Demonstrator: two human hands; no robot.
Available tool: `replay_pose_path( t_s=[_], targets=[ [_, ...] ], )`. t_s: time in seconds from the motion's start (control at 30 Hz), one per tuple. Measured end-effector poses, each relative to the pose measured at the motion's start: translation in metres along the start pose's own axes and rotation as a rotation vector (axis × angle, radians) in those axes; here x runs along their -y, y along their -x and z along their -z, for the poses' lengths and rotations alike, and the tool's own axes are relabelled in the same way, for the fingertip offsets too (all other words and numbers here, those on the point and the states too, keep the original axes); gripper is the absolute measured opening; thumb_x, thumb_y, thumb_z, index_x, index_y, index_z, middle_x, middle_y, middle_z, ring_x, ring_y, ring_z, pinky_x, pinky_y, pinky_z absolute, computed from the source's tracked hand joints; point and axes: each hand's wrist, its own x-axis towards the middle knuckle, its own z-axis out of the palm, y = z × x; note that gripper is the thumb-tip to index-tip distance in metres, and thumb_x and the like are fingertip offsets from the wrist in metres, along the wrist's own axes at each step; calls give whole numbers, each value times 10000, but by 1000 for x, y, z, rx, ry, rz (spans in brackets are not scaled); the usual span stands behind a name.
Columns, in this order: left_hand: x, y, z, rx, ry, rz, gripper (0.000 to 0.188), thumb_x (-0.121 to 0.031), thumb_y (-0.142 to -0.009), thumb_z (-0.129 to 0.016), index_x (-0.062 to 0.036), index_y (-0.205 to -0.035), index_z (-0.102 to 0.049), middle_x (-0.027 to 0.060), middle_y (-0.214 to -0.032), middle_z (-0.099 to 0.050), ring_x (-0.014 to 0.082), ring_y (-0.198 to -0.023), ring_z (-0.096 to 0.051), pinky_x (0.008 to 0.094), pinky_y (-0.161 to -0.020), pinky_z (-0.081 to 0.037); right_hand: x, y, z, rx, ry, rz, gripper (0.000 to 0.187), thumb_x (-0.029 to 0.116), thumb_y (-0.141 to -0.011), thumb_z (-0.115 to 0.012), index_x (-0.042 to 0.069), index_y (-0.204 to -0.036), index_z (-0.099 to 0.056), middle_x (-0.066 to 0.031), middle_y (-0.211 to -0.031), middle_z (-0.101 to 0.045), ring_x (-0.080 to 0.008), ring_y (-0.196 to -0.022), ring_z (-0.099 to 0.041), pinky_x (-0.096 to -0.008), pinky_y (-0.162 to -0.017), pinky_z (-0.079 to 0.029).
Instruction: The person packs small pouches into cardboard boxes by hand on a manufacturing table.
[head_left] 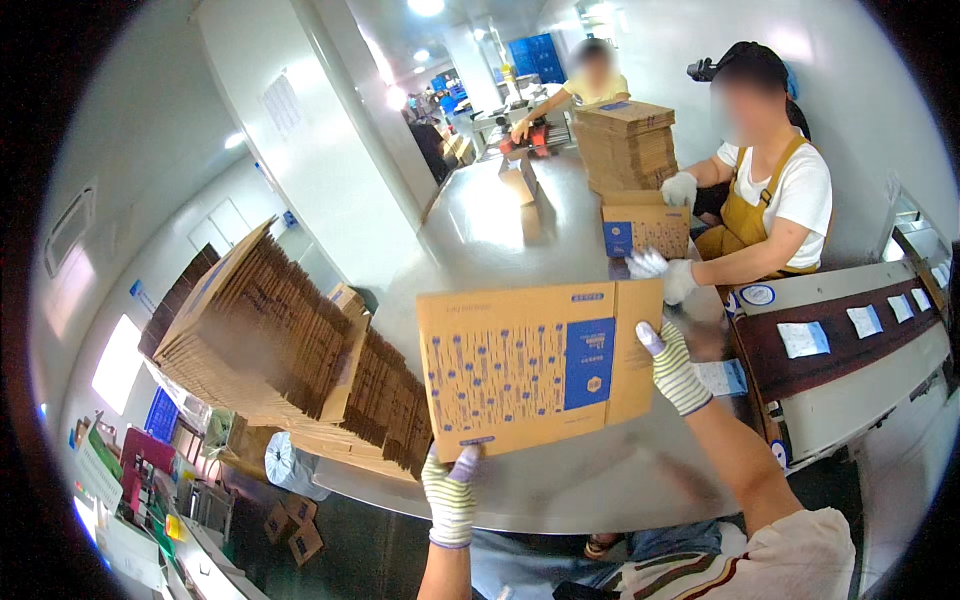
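Between my two hands I hold up a flat, folded cardboard box (500, 370), brown with a blue panel and small blue marks. My left hand (450, 495), in a striped knit glove, grips its lower left edge with the thumb on the front. On its right edge, my right hand (676, 368), gloved the same way, has its thumb over the front; the fingers behind the cardboard are hidden. Below the box lies the shiny metal table (590, 480). Left of it stand tall stacks of flat cardboard boxes (270, 330).
At the right, a conveyor (840, 365) carries several white and blue packets (803, 339). A co-worker (765, 200) in gloves handles an opened box (645, 225). Beside them rises another cardboard stack (630, 150). Another person (597, 80) works at the table's far end, near a small box (518, 178).
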Motion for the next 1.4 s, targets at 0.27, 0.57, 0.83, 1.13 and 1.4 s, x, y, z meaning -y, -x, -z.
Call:
replay_pose_path(
  t_s=[0.27, 0.57, 0.83, 1.13, 1.4],
  targets=[
    [7, 6, 16, -65, -114, -123, 420, -418, -861, -600, -22, -997, -587, 54, -995, -610, 161, -911, -552, 326, -847, -426, -11, 26, -15, 57, 333, 71, 413, 358, -812, -678, 15, -1015, -568, -17, -889, -610, -132, -842, -550, -270, -784, -458],
    [5, 14, 3, -303, -381, -219, 201, 32, -787, -618, -29, -972, -567, 11, -902, -546, 113, -825, -487, 254, -815, -414, 17, 42, -53, 272, 204, -192, 430, 282, -788, -691, 29, -1095, -528, -94, -1037, -573, -195, -989, -535, -318, -889, -437],
    [-21, 19, -4, 47, -1408, -677, 89, -90, -843, -558, -33, -909, -571, 137, -796, -588, 315, -779, -580, 407, -771, -461, -49, 29, -57, 417, 411, -453, 565, 379, -776, -715, 8, -1157, -525, -147, -1104, -603, -217, -1018, -563, -334, -870, -467],
    [-26, -26, -18, 736, -1592, -369, 627, -478, -939, -332, -38, -583, -602, 160, -526, -566, 318, -512, -574, 415, -536, -462, -36, 23, -66, 729, 329, -508, 350, 174, -794, -703, 8, -1085, -601, -64, -1007, -649, -153, -953, -569, -300, -871, -444],
    [22, -49, -37, 761, -1615, -50, 464, -371, -935, -382, -1, -842, -645, 216, -795, -637, 342, -817, -617, 435, -731, -473, -81, 31, -37, 553, 143, -659, 382, 134, -768, -695, 19, -1120, -602, -74, -1048, -647, -161, -986, -577, -302, -897, -445]
  ],
)
